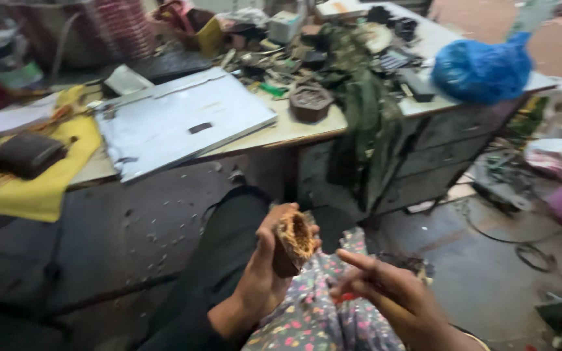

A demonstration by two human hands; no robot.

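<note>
Two hands work low in the view, over the person's lap. The left hand (265, 273) is closed around a round, brownish wound part (292, 242), thumb along its near side and fingers wrapped behind it, so the part stands upright with its hollow, copper-coloured face turned toward the right hand. Its long axis runs roughly up and down, tilted a little away from the person. The right hand (391, 296) is just beside it, to the right and slightly lower, not touching; its forefinger points out toward the part while the other fingers curl in. Something thin and red shows under those curled fingers, but blur hides whether they grip it. The left hand is thus the one on the part, and the right is the nearer free one. Beneath both hands lies a flowered cloth (313, 318). Well beyond them, up and to the left, a flat grey metal panel (177, 120) rests on a cluttered workbench (307, 130); a blue plastic bag (482, 68) sits far up to the right.
</note>
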